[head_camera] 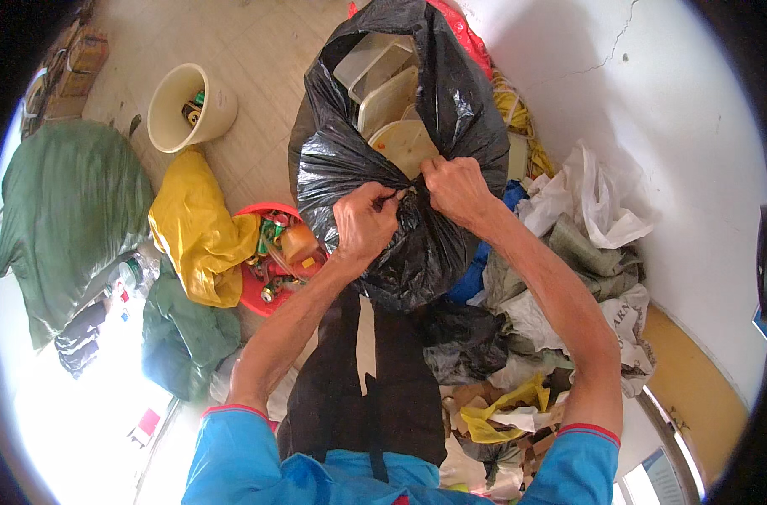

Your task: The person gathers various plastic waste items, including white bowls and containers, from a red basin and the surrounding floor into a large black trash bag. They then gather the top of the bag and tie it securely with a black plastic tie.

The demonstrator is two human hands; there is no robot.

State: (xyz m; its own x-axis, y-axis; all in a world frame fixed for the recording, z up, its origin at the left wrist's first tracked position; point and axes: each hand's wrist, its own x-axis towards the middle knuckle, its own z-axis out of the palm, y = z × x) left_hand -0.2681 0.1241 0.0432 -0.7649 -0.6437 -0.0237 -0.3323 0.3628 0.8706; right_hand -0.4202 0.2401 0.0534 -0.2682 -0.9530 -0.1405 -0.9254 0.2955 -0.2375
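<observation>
A large black plastic bag (459, 120) stands in front of me, its top partly gathered. Through its opening show several pale plastic containers or lids (402, 142), one round with small orange stains. My left hand (366, 221) pinches the gathered plastic at the near side of the opening. My right hand (456, 186) grips the rim of the same bag just to the right, close to the left fingertips. Whether the bag edges are knotted between the hands cannot be told.
Left of the bag are a red basin (254, 290) of cans, a yellow bag (197, 233), a cream bucket (222, 110) holding cans and a big green sack (74, 208). At right, crumpled white bags (604, 202) and sacks lie along the wall, with cardboard scraps (472, 398) nearer me.
</observation>
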